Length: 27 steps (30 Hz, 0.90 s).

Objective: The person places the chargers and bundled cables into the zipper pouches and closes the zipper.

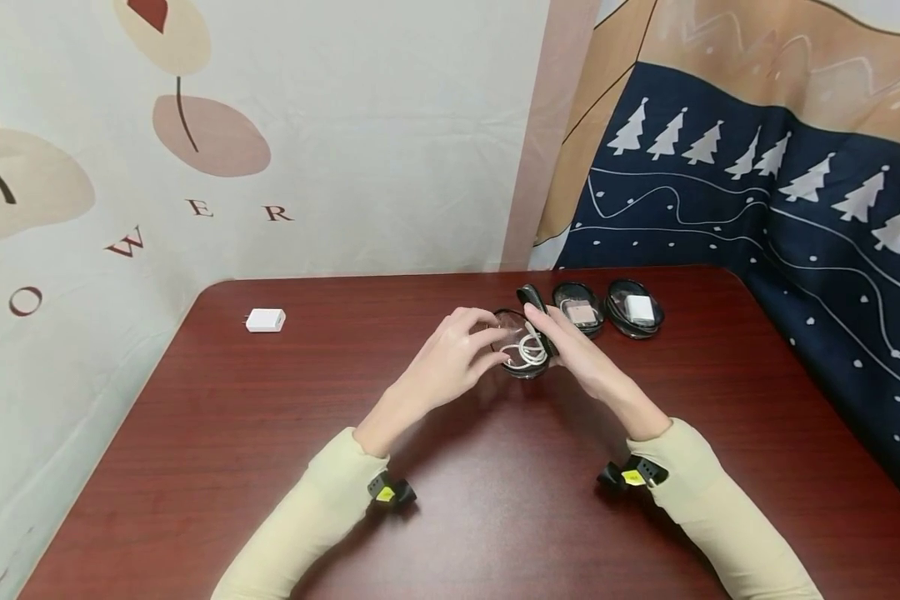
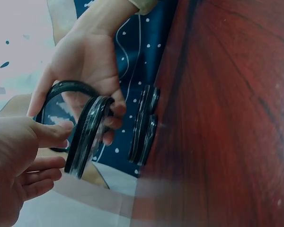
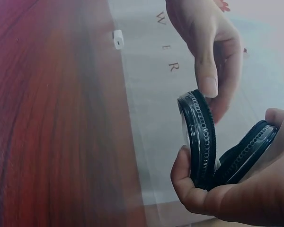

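A round clear zip case [image 1: 522, 368] with black edging stands unfolded in my right hand [image 1: 573, 346], which grips it from the right with fingers and thumb round its two halves. A coiled white cable [image 1: 531, 348] lies inside the lower half. My left hand [image 1: 453, 354] reaches in from the left, fingers spread and thumb tip right at the case rim. In the left wrist view, the left hand [image 2: 23, 161] shows a gap between its thumb and fingers. The right wrist view shows the left thumb [image 3: 208, 80] over the zip edge.
Two similar round cases, a case with a pinkish block [image 1: 579, 312] and a case with a white block [image 1: 637, 309], lie at the table's back right. A white charger plug [image 1: 266, 320] lies at the back left. Wall cloths rise behind the brown table [image 1: 270, 400].
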{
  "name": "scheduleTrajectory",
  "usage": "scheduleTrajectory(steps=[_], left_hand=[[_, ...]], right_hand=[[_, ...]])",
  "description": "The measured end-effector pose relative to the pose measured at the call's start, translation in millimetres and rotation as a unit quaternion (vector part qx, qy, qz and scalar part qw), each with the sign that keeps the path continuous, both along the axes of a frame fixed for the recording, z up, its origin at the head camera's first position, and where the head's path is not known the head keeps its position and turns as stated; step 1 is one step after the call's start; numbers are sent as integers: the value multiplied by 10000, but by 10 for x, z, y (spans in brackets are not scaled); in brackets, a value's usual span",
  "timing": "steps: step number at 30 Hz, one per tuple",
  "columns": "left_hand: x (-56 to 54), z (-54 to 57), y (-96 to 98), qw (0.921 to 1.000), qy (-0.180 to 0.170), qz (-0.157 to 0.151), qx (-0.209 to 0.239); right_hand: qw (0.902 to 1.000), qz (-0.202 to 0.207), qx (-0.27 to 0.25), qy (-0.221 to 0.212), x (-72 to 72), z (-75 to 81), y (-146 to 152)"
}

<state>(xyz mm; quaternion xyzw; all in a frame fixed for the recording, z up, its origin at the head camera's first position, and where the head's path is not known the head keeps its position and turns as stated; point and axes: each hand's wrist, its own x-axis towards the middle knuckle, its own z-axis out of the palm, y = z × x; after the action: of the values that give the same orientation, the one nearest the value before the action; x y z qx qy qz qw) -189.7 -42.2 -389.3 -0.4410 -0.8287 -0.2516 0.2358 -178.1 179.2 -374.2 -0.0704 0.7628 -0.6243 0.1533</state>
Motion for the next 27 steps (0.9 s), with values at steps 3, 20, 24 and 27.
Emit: scheduleTrajectory(steps=[3,20,24,27], left_hand=[[-35,1,-62,9996,-205,186,9],[-214,-100,-677,9828,-1267,1329,193],[-253,-130,-860,9761,-1474,1583,219],[-287,-153,-1004,9705,-1595,1793,226]], right_hand=[[10000,-53,19,-35,-26,3,23],[9987,-352,350,118,-78,37,150],[9984,-364,419,131,-85,45,157],[9981,-352,483,126,-84,53,162]])
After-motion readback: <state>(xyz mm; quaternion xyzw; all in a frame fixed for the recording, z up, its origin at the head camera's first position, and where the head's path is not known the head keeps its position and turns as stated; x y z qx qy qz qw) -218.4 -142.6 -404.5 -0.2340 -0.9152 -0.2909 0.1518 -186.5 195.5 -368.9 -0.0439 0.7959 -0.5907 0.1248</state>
